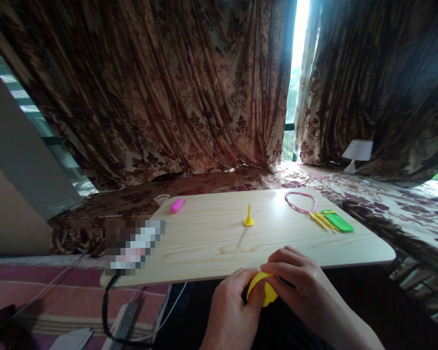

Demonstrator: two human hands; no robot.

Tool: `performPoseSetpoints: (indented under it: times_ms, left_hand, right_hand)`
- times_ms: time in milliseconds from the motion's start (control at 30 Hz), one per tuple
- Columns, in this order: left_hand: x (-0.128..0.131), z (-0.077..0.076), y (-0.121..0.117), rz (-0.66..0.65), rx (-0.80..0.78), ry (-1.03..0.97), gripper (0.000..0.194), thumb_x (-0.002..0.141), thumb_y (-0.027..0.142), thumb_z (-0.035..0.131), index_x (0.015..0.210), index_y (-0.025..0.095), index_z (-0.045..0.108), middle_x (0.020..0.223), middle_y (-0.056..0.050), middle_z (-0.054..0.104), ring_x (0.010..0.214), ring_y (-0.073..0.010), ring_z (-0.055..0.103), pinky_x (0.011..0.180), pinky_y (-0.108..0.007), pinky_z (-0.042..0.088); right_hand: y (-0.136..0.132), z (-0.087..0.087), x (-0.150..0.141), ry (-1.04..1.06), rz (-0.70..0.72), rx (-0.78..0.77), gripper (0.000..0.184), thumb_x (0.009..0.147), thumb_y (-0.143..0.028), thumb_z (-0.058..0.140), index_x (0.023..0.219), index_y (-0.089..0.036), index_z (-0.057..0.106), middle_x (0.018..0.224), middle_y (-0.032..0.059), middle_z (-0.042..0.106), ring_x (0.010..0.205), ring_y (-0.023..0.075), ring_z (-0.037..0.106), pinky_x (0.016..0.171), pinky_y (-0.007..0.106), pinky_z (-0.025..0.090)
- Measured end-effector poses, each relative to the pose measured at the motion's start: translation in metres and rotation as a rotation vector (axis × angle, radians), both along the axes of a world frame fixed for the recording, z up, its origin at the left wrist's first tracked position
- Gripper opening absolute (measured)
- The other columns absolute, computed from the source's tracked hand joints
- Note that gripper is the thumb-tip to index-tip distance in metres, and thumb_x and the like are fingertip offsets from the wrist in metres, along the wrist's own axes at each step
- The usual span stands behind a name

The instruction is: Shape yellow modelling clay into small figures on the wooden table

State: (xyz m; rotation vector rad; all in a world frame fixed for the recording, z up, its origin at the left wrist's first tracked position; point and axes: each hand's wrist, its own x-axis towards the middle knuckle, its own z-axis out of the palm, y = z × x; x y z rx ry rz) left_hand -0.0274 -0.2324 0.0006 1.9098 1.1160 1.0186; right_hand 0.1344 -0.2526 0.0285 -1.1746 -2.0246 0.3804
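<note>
Between my two hands, just off the table's near edge, is a curved, cup-like piece of yellow modelling clay [265,291]. My left hand [237,301] closes on its left side, with the thumb pressed against it. The fingers of my right hand [299,279] pinch its upper right rim. On the table in front of them stands a yellow clay stem [248,217] on a round, flared base. Part of the held piece is hidden by my fingers.
The pale wooden table [204,248] bears a pink clay roll [177,205], a twisted pink clay ring [301,202], thin yellow clay strips [319,221] and a green clay slab [337,221]. A blurred-out object [136,245] lies at left. Behind, a white lamp [358,151].
</note>
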Motion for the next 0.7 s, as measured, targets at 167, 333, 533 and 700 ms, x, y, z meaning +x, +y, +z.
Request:
performPoseSetpoints:
  times_ms: [167,333,533,700]
  left_hand:
    - [0.0013,0.0030,-0.0010,-0.074,-0.084,-0.070,0.026,0.086,0.024,0.048,0.101,0.020,0.070,0.090,-0.004,0.072,0.083,-0.0189,0.065,0.075,-0.024,0.048]
    - [0.0010,0.0037,-0.0001,-0.107,-0.099,-0.102,0.027,0.086,0.024,0.047,0.097,0.018,0.071,0.086,-0.004,0.073,0.079,-0.0196,0.065,0.070,-0.024,0.048]
    - [0.0016,0.0053,-0.0013,-0.090,-0.126,-0.110,0.025,0.085,0.024,0.051,0.101,0.018,0.070,0.092,-0.005,0.072,0.085,-0.0194,0.064,0.077,-0.025,0.048]
    - [0.0013,0.0017,-0.0015,-0.082,-0.049,-0.063,0.024,0.085,0.025,0.052,0.100,0.020,0.070,0.086,-0.004,0.069,0.080,-0.0179,0.063,0.072,-0.023,0.048]
  right_hand:
    - [-0.0017,0.0041,0.0008,0.018,0.005,-0.027,0.011,0.089,-0.023,0.054,0.092,-0.023,0.064,0.088,0.0020,0.058,0.084,0.0154,0.053,0.073,0.027,0.043]
    - [-0.0017,0.0050,0.0008,0.000,0.026,-0.018,0.020,0.091,-0.022,0.050,0.077,-0.020,0.063,0.084,0.0021,0.057,0.081,0.0144,0.053,0.071,0.026,0.043]
    - [-0.0024,0.0049,-0.0003,0.042,0.014,-0.059,0.009,0.088,-0.022,0.055,0.090,-0.023,0.064,0.091,0.0019,0.058,0.085,0.0145,0.055,0.074,0.025,0.045]
    - [-0.0007,0.0067,-0.0019,-0.002,0.041,-0.059,0.017,0.087,-0.013,0.053,0.082,-0.022,0.066,0.085,0.0017,0.058,0.084,0.0153,0.054,0.073,0.026,0.045]
